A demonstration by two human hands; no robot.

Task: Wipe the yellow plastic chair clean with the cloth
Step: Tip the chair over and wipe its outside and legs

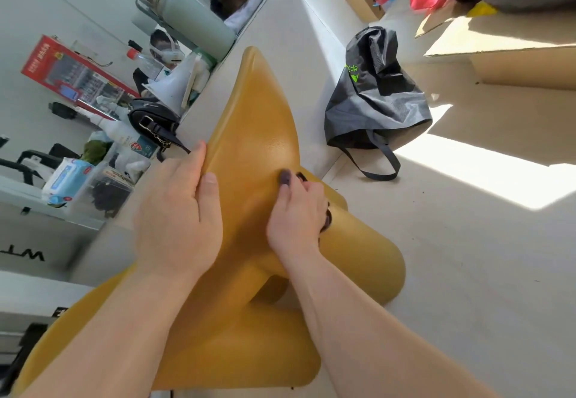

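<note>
You can read little here. At your left, large dark letters that look like "WT" stand on a grey panel (62, 241), cut off by the frame edge. The black bag (374, 101) carries a green logo with characters too small to read. White print on the red box (71, 76), the wipes pack (65, 179) and the bottle (124, 138) label is illegible.

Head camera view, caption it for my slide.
Left hand grips the yellow chair; right hand presses a dark cloth against it.
</note>
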